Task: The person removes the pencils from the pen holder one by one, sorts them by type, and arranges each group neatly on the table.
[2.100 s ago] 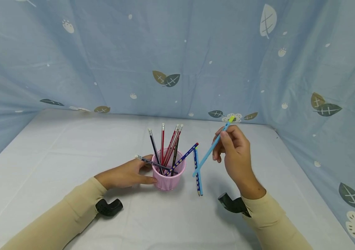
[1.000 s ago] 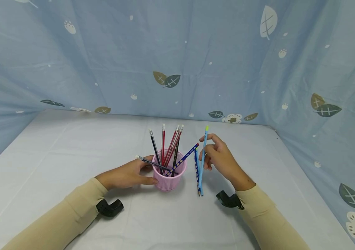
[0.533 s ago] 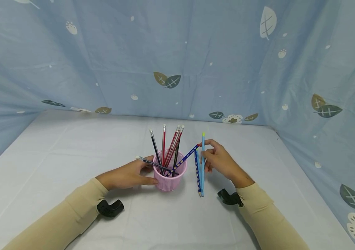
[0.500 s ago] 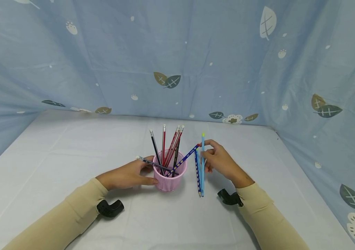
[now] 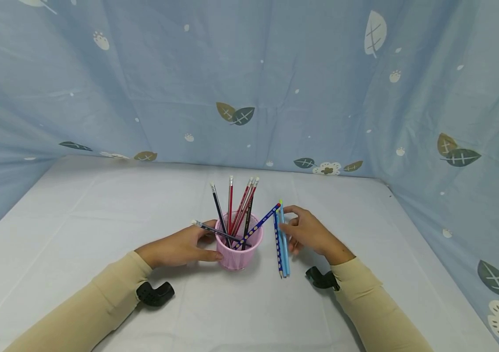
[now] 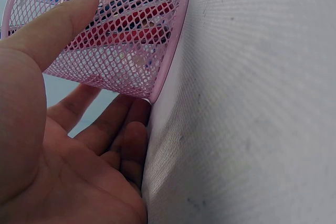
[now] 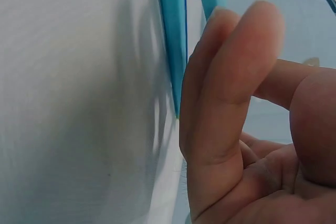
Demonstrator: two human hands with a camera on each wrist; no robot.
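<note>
In the head view, my left hand (image 5: 183, 246) steadies a pink mesh pencil cup (image 5: 234, 258), thumb on its near side and fingers reaching behind. Upright and leaning pencils fill it, among them red pencils (image 5: 230, 200) and a dark blue dotted pencil (image 5: 260, 224) leaning right. Just right of the cup, my right hand (image 5: 311, 232) pinches a light blue pencil (image 5: 285, 249) with a yellow end, slightly tilted above the table. Beside it lie a dotted blue pencil (image 5: 278, 249) and another light blue pencil (image 7: 173, 40). Fingers hide part of the held pencil.
A white cloth covers the table (image 5: 143, 313). Behind and to the right hangs a blue curtain (image 5: 249, 63) printed with leaves. A grey pencil (image 5: 214, 230) lies across the cup's rim and juts out to the left over my left hand.
My right hand has moved left and down, bringing the light blue pencil from a raised slant to low alongside the table pencils. My left hand and the cup have stayed in place.
</note>
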